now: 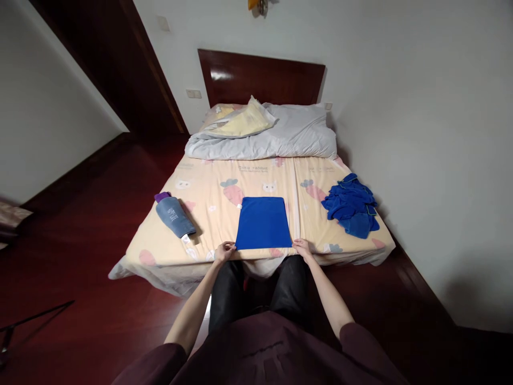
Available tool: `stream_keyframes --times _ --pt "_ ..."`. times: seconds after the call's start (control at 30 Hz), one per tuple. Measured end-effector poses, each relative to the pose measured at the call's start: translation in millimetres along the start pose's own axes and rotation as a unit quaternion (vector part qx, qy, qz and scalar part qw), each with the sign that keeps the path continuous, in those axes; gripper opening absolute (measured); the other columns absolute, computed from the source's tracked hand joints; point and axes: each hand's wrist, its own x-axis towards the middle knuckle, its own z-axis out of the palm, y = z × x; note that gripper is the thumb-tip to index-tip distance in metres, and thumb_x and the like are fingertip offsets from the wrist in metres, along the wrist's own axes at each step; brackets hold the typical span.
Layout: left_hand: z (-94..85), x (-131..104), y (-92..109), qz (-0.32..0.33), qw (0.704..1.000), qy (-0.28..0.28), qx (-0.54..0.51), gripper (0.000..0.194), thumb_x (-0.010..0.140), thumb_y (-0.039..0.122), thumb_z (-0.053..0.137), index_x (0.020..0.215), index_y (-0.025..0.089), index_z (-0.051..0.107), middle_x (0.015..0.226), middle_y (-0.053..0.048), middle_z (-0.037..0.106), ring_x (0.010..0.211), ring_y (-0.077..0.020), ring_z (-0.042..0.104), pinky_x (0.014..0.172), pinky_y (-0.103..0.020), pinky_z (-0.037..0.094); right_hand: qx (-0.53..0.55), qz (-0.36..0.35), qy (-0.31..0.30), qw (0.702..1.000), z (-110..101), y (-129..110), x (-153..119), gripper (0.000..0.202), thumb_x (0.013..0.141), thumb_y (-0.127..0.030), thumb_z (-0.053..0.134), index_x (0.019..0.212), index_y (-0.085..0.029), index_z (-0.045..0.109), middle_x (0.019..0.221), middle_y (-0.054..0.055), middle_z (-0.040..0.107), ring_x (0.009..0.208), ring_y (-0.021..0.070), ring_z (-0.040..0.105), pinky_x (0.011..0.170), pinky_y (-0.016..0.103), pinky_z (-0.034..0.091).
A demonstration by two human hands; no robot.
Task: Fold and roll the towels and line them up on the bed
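A blue towel [263,223] lies flat and smooth on the bed in front of me, a small white tag at its left edge. My left hand [225,251] pinches its near left corner between thumb and fingers. At the near right corner, my right hand [302,247] has its fingers closed on the cloth in the same way. To the right sits a crumpled heap of blue towels [350,206]. Over on the left lies a rolled grey-blue towel [175,216] with white lettering, and a purple cloth [162,197] shows at its far end.
The bed [208,214] has a cream sheet printed with carrots and rabbits. A grey quilt [296,131] and a pale yellow pillow [244,120] are bunched near the dark wooden headboard [264,77]. A thin black stand [36,315] is on the floor at left.
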Motion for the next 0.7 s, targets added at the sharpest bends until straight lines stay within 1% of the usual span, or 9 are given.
stream_keyframes --times 0.1,0.17,0.3,0.37,0.47,0.57,0.63,0.7 --pt "-6.1 -11.8 -10.4 0.003 1.000 -0.004 -0.013 0.037 0.067 0.042 0.081 0.093 0.018 0.071 0.080 -0.008 0.078 0.091 -0.0294 0.076 0.073 -0.032 0.058 -0.007 0.012 -0.015 1.000 -5.4 2.7 -12.5 0.029 0.058 -0.026 0.081 0.080 -0.019 0.062 0.060 -0.003 0.065 0.046 0.0101 0.050 0.042 0.020 0.037" --pt "-9.7 -19.4 -22.1 0.011 0.999 -0.017 -0.031 0.037 0.065 0.042 0.079 0.092 0.018 0.070 0.078 -0.008 0.078 0.090 -0.0296 0.076 0.074 -0.033 0.057 -0.011 0.022 -0.030 0.999 -8.4 6.9 -21.3 0.028 0.060 -0.025 0.081 0.079 -0.019 0.062 0.058 -0.004 0.063 0.043 0.0083 0.046 0.041 0.019 0.034" --pt "-15.6 -31.3 -47.5 0.015 0.999 -0.038 -0.032 0.039 0.063 0.044 0.078 0.092 0.019 0.069 0.079 -0.006 0.079 0.091 -0.0287 0.076 0.079 -0.033 0.056 0.003 0.051 -0.077 0.996 -11.8 16.8 -32.3 0.029 0.060 -0.021 0.083 0.080 -0.018 0.062 0.062 -0.002 0.067 0.042 0.0062 0.044 0.041 0.018 0.032" --pt "-17.1 -33.9 -54.3 0.005 0.998 -0.053 -0.038 0.043 0.061 0.047 0.080 0.092 0.020 0.070 0.082 -0.006 0.079 0.091 -0.0284 0.076 0.080 -0.033 0.057 0.015 0.065 -0.098 0.993 -11.7 18.6 -33.0 0.031 0.060 -0.022 0.085 0.081 -0.017 0.063 0.065 -0.001 0.069 0.041 0.0052 0.042 0.041 0.018 0.030" --pt "-16.1 -30.4 -53.1 -0.010 0.993 -0.079 -0.083 0.053 0.057 0.053 0.085 0.094 0.018 0.070 0.085 -0.009 0.079 0.093 -0.0286 0.076 0.081 -0.033 0.057 0.032 0.072 -0.105 0.991 -8.8 14.4 -28.5 0.036 0.059 -0.025 0.088 0.084 -0.016 0.065 0.069 0.000 0.071 0.042 0.0041 0.041 0.041 0.017 0.028" --pt "-12.3 -17.4 -42.5 -0.026 0.989 -0.095 -0.114 0.062 0.052 0.057 0.090 0.095 0.016 0.069 0.086 -0.011 0.079 0.092 -0.0290 0.076 0.081 -0.035 0.058 0.046 0.065 -0.095 0.992 -3.2 4.9 -18.3 0.040 0.056 -0.027 0.091 0.084 -0.016 0.065 0.068 0.000 0.070 0.044 0.0049 0.043 0.042 0.017 0.028" --pt "-9.0 -4.8 -33.3 -0.031 0.991 -0.090 -0.094 0.061 0.054 0.057 0.090 0.094 0.016 0.069 0.089 -0.012 0.079 0.092 -0.0288 0.076 0.081 -0.035 0.059 0.054 0.061 -0.091 0.992 1.7 -1.9 -8.7 0.040 0.055 -0.027 0.092 0.082 -0.017 0.065 0.063 -0.002 0.067 0.044 0.0053 0.043 0.042 0.018 0.028" --pt "-5.7 9.9 -24.1 -0.030 0.996 -0.072 -0.049 0.056 0.059 0.057 0.088 0.093 0.017 0.069 0.092 -0.012 0.080 0.094 -0.0285 0.076 0.081 -0.035 0.059 0.050 0.060 -0.082 0.994 7.0 -8.5 2.8 0.038 0.055 -0.028 0.091 0.080 -0.017 0.065 0.059 -0.004 0.064 0.043 0.0052 0.040 0.042 0.019 0.028"
